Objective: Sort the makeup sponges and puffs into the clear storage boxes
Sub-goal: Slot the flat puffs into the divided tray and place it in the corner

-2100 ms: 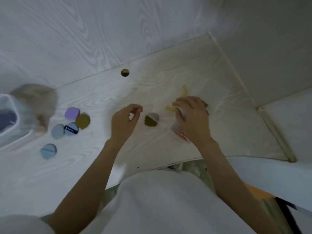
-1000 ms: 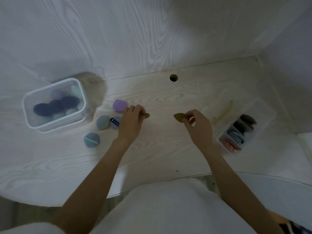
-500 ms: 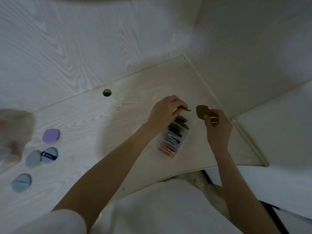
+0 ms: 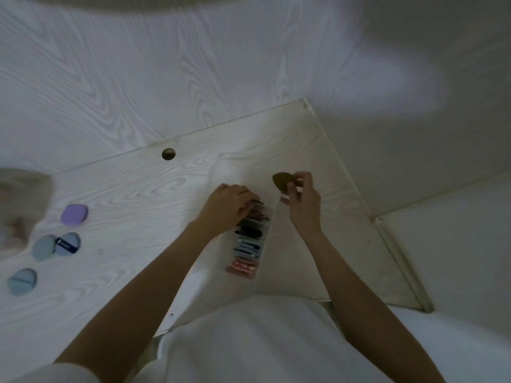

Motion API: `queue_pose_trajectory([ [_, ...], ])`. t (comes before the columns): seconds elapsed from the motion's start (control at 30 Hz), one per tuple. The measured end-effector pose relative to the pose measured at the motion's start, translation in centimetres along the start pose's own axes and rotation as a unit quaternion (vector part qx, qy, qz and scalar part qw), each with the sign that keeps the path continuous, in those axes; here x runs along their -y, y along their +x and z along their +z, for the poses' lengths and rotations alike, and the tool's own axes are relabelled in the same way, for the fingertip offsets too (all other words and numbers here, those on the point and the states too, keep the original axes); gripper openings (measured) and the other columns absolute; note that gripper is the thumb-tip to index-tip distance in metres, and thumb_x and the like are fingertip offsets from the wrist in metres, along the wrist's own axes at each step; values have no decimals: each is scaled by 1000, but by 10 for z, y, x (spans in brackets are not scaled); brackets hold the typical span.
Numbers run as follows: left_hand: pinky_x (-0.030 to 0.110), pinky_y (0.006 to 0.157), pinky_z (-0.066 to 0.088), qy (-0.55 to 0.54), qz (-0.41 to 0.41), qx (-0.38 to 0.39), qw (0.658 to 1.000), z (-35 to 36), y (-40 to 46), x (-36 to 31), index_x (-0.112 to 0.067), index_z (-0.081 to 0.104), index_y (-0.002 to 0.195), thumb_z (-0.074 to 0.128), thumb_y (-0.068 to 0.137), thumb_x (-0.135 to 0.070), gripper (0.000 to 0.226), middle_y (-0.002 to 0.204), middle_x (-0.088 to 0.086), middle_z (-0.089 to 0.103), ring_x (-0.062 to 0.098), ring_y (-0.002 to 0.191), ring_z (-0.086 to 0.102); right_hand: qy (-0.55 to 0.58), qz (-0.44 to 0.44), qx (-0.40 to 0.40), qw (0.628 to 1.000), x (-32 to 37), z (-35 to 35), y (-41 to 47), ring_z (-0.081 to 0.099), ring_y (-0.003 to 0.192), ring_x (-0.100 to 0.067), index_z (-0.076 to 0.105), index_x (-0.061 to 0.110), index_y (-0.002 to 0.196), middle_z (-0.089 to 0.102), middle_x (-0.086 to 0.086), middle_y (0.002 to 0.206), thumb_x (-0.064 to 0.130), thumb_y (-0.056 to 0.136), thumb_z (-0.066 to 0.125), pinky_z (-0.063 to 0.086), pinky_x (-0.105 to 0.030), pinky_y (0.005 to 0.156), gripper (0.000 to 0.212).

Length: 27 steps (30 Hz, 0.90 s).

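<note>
Working outward from your white top, your two bare forearms reach to the narrow clear plastic storage box [image 4: 250, 239] lying on the pale wood-grain desk [image 4: 138, 189]. Flat puffs stand filed on edge in it: pink ones nearest you, then blue, then dark ones. Your left hand [image 4: 229, 204] is curled over the far end of the box, fingertips pinching a dark flat puff [image 4: 255, 201] down among the others; you look to be slotting it in. Your right hand [image 4: 302, 197] hovers just beyond the box, thumb and fingers gripping an olive-brown teardrop puff [image 4: 283, 182] clear of the desk. Once the left one is seated, that hand must make room, and the olive puff needs turning edge-on to slide into the dark end.

Well apart to your left lie a lilac rounded puff [image 4: 74, 214], two grey-blue round puffs [image 4: 56, 246] overlapping, and a pale blue round puff [image 4: 22, 281], all unsorted. One grey-blue puff carries a dark band with white lettering, too blurred to read. Farthest is a round cable hole [image 4: 168, 153].
</note>
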<state>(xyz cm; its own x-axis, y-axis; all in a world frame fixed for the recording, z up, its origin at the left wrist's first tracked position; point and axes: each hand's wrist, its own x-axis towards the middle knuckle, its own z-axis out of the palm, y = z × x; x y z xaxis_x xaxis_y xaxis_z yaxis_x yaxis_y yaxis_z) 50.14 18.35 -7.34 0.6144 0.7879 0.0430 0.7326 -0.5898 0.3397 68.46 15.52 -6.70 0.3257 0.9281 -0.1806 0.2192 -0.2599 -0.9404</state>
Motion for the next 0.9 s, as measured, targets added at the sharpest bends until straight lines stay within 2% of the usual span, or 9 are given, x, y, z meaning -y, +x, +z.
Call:
queue_pose_trajectory([
  [0.07,35,79,42,18,-53,-16,998,-6,-18,13,-16,69,100,59,87,-16,17,96,4,70,24,79,64,-23,-25,54,998,6,24,5,63,90,-23,48,8,110,55,-8,105,9,96,47,58,-27,71,14],
  [0.13,35,74,42,36,-98,-19,994,-13,-36,23,-16,70,97,55,86,-18,18,86,4,70,26,71,64,-56,-81,101,990,13,47,6,62,91,-24,52,6,109,58,-7,103,10,95,50,57,-36,74,15],
  [0.2,34,69,43,55,-124,-31,990,-19,-51,32,-17,71,91,53,81,-22,21,77,3,69,26,66,62,-94,-141,116,979,19,64,5,58,93,-22,57,8,105,60,-7,103,12,91,54,52,-37,77,14],
  [0.3,31,65,40,82,-143,-34,986,-25,-75,39,-21,73,84,49,81,-31,26,72,-1,69,24,70,61,-141,-232,128,954,26,84,-1,53,87,-22,63,12,95,64,-3,95,16,85,61,43,-31,72,11],
  [0.4,30,66,28,101,-149,-34,983,-29,-93,43,-25,74,83,42,83,-37,34,75,-5,71,22,74,61,-187,-294,165,923,31,99,-11,51,79,-20,63,15,88,65,1,83,19,80,64,38,-31,69,9],
  [0.5,30,66,27,144,-146,-37,978,-29,-104,50,-27,75,86,65,79,-30,12,78,-6,73,21,76,62,-238,-312,167,904,32,115,-21,49,80,-21,62,14,84,65,2,78,14,76,67,33,-31,68,9],
  [0.63,30,65,26,136,-132,-39,981,-30,-111,57,-27,74,86,78,72,-20,17,75,-4,73,19,68,63,-305,-346,144,876,29,133,-23,51,78,-23,63,17,75,65,4,70,16,74,69,26,-29,66,6],
  [0.8,30,78,38,135,-113,-52,983,-28,-119,68,-21,71,100,75,68,1,39,76,0,72,21,61,62,-349,-357,156,853,30,147,-27,51,71,-24,64,17,72,63,3,65,17,75,68,22,-29,65,4],
  [0.9,35,89,47,133,-98,-70,984,-22,-121,70,-15,69,102,74,66,3,41,81,5,70,21,68,66,-364,-372,160,839,32,150,-27,51,67,-24,64,16,73,62,0,65,20,80,50,22,-29,64,16],
])
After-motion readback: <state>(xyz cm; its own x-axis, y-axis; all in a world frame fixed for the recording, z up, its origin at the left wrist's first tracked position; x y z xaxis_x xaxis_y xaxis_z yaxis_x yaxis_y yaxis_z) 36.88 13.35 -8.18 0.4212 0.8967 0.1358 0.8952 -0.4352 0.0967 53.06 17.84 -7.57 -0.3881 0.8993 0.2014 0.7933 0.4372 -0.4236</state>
